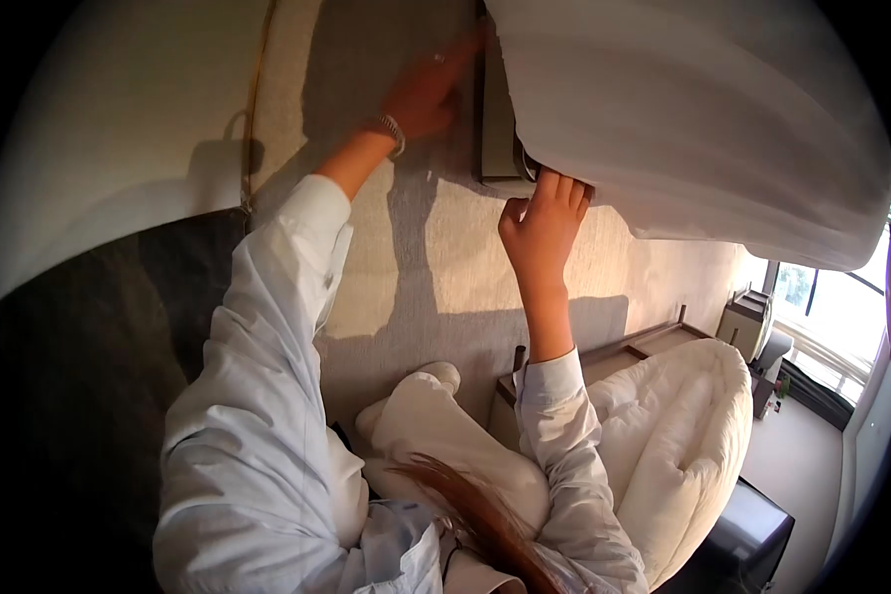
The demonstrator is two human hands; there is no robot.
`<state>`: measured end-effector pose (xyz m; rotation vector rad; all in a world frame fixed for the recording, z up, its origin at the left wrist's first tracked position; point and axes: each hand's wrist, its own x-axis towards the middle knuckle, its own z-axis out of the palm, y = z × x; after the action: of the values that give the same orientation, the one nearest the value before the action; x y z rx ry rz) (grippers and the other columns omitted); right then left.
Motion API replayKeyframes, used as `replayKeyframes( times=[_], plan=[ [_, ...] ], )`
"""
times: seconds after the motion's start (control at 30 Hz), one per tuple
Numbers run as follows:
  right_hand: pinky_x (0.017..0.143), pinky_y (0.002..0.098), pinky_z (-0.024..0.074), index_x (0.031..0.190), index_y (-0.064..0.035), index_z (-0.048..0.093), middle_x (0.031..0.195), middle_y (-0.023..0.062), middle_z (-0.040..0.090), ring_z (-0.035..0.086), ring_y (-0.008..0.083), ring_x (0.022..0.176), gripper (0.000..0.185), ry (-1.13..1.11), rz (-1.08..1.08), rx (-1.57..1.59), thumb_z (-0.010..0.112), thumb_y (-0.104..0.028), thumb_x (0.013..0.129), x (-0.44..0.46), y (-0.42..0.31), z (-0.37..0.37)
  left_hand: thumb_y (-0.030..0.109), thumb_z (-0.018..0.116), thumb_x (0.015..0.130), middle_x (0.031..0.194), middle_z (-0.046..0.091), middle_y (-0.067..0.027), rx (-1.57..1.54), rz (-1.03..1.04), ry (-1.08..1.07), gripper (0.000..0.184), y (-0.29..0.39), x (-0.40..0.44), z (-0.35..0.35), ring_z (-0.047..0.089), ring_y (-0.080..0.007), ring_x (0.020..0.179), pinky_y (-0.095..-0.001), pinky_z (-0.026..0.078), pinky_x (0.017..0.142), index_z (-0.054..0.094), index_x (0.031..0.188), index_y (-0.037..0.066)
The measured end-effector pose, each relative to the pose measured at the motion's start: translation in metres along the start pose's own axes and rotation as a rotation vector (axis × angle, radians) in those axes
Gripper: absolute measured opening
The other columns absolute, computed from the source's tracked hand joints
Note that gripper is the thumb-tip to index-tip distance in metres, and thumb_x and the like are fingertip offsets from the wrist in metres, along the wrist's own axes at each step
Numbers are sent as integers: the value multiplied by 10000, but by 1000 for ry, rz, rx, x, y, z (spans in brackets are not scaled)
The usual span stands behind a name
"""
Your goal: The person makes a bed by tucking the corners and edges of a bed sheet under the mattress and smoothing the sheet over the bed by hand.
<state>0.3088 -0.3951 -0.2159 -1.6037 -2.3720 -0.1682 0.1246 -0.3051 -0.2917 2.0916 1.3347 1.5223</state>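
A white sheet (683,129) covers the mattress at the upper right, and its edge hangs along the bed base (498,139). My right hand (546,223) is closed at the corner of the sheet, fingers curled over its lower edge; the fingertips are partly hidden. Farther up, my left hand (428,99), blurred, reaches toward the side of the bed base with its index finger stretched out and holds nothing visible. A bracelet (394,137) circles the left wrist. Between sheet and base, a dark gap shows beside my right hand.
A thick white duvet (673,436) lies on a dark-framed bench (614,351) at the right. Patterned carpet (465,257) covers the floor around my bent legs. A pale wall (119,129) stands at the left, and a window (832,297) is at the far right.
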Motion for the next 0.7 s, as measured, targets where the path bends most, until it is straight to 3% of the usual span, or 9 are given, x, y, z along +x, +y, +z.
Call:
replayKeyframes(
  times=[0.07, 0.13, 0.3, 0.43, 0.5, 0.53, 0.6, 0.67, 0.7],
  plan=[
    [1024, 517, 219, 1191, 43, 382, 1162, 220, 415, 346, 421, 1133, 607, -30, -17, 8, 517, -25, 604, -7, -1, -2, -41, 511, 623, 1066, 517, -166, -47, -114, 15, 504, -6, 11, 8, 478, -349, 1030, -424, 421, 857, 472, 1122, 15],
    [1023, 519, 221, 1187, 44, 385, 1170, 223, 414, 346, 421, 1140, 599, -28, -25, -13, 515, -30, 606, -8, -1, -4, -20, 515, 637, 1032, 519, -173, -37, 53, 98, 435, -12, 30, 18, 481, -363, 986, -425, 424, 838, 499, 1072, -1],
    [1024, 527, 217, 1167, 73, 383, 1176, 246, 404, 342, 426, 1146, 589, -14, -5, -59, 511, -36, 602, -5, -6, -1, 44, 554, 647, 1023, 526, -174, 128, 45, 108, 317, -12, 43, 29, 486, -352, 960, -414, 426, 821, 555, 959, -9],
    [993, 522, 262, 1095, 73, 424, 1112, 235, 431, 379, 431, 1096, 507, -36, 2, -86, 517, -35, 609, 1, 0, 4, 95, 605, 636, 950, 561, -153, 231, -15, -11, 247, -17, 56, 23, 493, -314, 968, -392, 431, 795, 604, 871, 18],
    [907, 501, 340, 1015, 47, 491, 998, 210, 509, 465, 404, 993, 401, 48, -29, -77, 541, -40, 628, 12, 2, 2, 122, 618, 659, 878, 581, -147, 298, -92, -51, 196, -12, 66, 28, 517, -321, 922, -406, 431, 791, 600, 834, 35],
    [850, 486, 364, 969, 31, 514, 922, 192, 536, 495, 388, 918, 346, -66, 8, -14, 559, -47, 636, 18, 6, 0, 149, 631, 682, 806, 601, -141, 359, -180, -96, 154, -8, 66, 29, 540, -327, 875, -419, 430, 786, 596, 797, 52],
    [713, 453, 401, 856, 0, 554, 741, 148, 575, 539, 354, 736, 221, -139, 31, 36, 604, -74, 655, 19, 14, 4, 123, 613, 682, 813, 602, -138, 286, -251, -189, 132, -10, 63, 31, 545, -331, 856, -419, 430, 773, 592, 791, 52],
    [718, 450, 401, 862, 1, 550, 747, 151, 575, 539, 355, 746, 226, -120, 24, 67, 604, -71, 655, 20, 14, -1, 96, 596, 681, 821, 602, -135, 226, -293, -276, 114, -6, 65, 24, 550, -335, 836, -420, 429, 760, 587, 786, 52],
    [723, 446, 401, 868, 3, 547, 753, 154, 574, 539, 357, 755, 232, -119, -4, 89, 603, -69, 655, 20, 15, -4, 90, 605, 650, 929, 585, -139, 277, -187, -259, 210, 0, 59, 19, 521, -316, 926, -413, 419, 798, 594, 853, 41]
  ],
)
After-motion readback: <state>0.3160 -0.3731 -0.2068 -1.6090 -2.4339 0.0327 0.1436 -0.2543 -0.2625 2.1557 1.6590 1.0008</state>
